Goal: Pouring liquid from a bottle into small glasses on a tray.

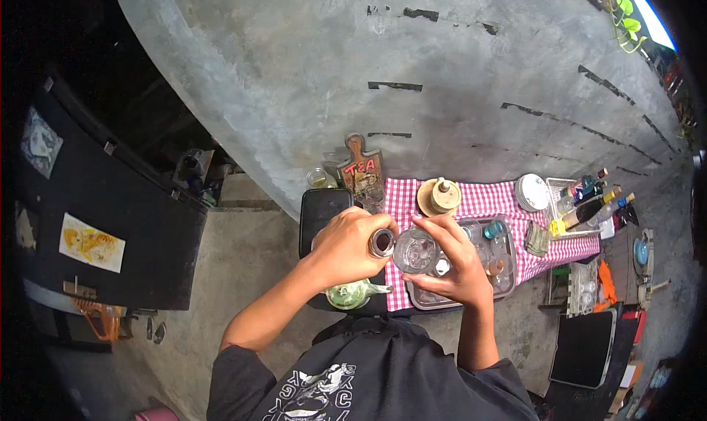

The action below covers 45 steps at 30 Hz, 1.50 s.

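Note:
My left hand (353, 244) is wrapped around a narrow glass vessel (382, 243), seen from above with a round rim and a dark inside. Whether it is a bottle or a tall glass cannot be told. Thumb and fingers of my right hand (461, 261) hold a clear drinking glass (415, 251) by its sides. The two rims are close together, the clear glass on the right. Beneath my right hand is a plastic tray (511, 266) holding several glasses and cups. A green patterned teapot (347, 295) stands below my left wrist, its spout pointing right.
A red-and-white checked cloth (397, 191) covers part of the table. Toward the wall (309, 89) are a lidded woven pot (444, 197), a wooden board with painted writing (362, 169) and stacked plates (532, 193). Upright bottles (585, 211) fill a basket (555, 191) at the right.

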Each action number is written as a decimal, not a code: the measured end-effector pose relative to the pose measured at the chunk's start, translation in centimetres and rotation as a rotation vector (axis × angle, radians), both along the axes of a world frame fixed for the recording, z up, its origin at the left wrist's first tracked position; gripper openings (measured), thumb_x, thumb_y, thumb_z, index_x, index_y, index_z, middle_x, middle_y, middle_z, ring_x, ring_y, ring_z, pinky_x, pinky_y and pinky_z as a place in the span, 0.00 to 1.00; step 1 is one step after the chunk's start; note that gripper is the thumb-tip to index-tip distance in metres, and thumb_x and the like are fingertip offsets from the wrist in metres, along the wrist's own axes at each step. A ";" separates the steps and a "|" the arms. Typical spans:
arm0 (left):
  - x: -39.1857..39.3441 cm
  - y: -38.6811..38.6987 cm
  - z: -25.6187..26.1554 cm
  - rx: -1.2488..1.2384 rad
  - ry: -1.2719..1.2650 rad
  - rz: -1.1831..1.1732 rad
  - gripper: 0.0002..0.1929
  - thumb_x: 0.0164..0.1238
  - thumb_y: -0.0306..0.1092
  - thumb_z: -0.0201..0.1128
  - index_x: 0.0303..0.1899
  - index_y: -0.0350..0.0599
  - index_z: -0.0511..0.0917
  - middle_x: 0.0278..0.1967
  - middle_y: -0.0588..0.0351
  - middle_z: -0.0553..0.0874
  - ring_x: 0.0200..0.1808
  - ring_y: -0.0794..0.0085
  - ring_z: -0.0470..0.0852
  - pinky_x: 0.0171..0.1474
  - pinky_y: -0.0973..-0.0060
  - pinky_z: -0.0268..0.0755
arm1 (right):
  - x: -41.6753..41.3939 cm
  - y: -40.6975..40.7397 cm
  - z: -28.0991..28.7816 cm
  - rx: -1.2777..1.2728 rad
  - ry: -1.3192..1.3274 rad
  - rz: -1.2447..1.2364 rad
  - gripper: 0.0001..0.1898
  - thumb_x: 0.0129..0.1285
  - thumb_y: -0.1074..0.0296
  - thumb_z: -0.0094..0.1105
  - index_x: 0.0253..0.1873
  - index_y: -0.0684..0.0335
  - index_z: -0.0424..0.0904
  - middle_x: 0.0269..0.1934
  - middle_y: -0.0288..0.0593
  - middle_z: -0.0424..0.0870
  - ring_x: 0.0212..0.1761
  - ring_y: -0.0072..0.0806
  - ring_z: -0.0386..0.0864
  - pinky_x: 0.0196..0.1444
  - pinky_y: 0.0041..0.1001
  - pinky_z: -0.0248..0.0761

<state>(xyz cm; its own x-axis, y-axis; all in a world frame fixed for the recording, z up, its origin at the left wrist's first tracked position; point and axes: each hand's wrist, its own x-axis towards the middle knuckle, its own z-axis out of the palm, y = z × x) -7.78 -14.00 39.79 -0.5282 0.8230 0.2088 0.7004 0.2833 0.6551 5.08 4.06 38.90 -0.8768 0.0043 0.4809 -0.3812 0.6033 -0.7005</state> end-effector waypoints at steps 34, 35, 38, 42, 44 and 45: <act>-0.8 5.0 -2.3 -0.492 0.052 -0.356 0.10 0.46 0.32 0.64 0.31 0.39 0.84 0.25 0.37 0.84 0.34 0.44 0.86 0.42 0.53 0.78 | 2.6 0.1 -6.2 -0.090 -0.136 -0.167 0.36 0.49 0.72 0.76 0.64 0.67 0.70 0.58 0.53 0.74 0.59 0.48 0.77 0.59 0.38 0.73; -0.6 5.5 -2.4 -0.527 0.055 -0.358 0.10 0.46 0.32 0.64 0.31 0.39 0.84 0.25 0.37 0.85 0.34 0.43 0.86 0.42 0.53 0.78 | 2.8 0.7 -6.5 -0.096 -0.138 -0.157 0.36 0.49 0.72 0.76 0.64 0.67 0.70 0.58 0.53 0.74 0.59 0.48 0.77 0.59 0.38 0.73; 0.4 7.0 -2.7 -0.587 0.058 -0.346 0.11 0.45 0.33 0.64 0.31 0.39 0.85 0.26 0.37 0.85 0.34 0.43 0.86 0.42 0.52 0.78 | 3.4 2.3 -8.0 -0.170 -0.137 -0.114 0.36 0.50 0.72 0.76 0.65 0.67 0.69 0.59 0.53 0.75 0.62 0.48 0.76 0.63 0.39 0.71; 1.7 9.1 -3.3 -0.660 0.045 -0.330 0.12 0.44 0.33 0.65 0.31 0.39 0.86 0.26 0.36 0.85 0.35 0.44 0.86 0.43 0.52 0.79 | 4.6 4.1 -9.2 -0.236 -0.161 -0.100 0.36 0.50 0.72 0.76 0.65 0.68 0.68 0.61 0.53 0.75 0.65 0.48 0.75 0.66 0.39 0.69; 2.3 10.0 -3.6 -0.683 0.040 -0.328 0.12 0.43 0.32 0.65 0.31 0.38 0.85 0.26 0.36 0.85 0.35 0.44 0.87 0.43 0.52 0.79 | 5.0 5.0 -9.9 -0.260 -0.179 -0.076 0.36 0.50 0.72 0.76 0.65 0.68 0.68 0.61 0.53 0.75 0.65 0.48 0.75 0.66 0.39 0.69; 2.6 10.4 -3.6 -0.688 0.038 -0.334 0.12 0.43 0.32 0.64 0.31 0.37 0.85 0.26 0.35 0.85 0.35 0.44 0.87 0.44 0.52 0.79 | 5.3 5.5 -10.2 -0.275 -0.195 -0.062 0.36 0.50 0.72 0.76 0.65 0.68 0.68 0.61 0.53 0.75 0.65 0.48 0.75 0.66 0.39 0.69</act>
<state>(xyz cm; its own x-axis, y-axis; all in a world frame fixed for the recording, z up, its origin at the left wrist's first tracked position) -5.18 -3.61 36.19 -0.2312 0.8888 -0.3957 0.8388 0.3882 0.3817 10.34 9.55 28.73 -0.9461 0.1670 0.2774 -0.1923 0.3994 -0.8964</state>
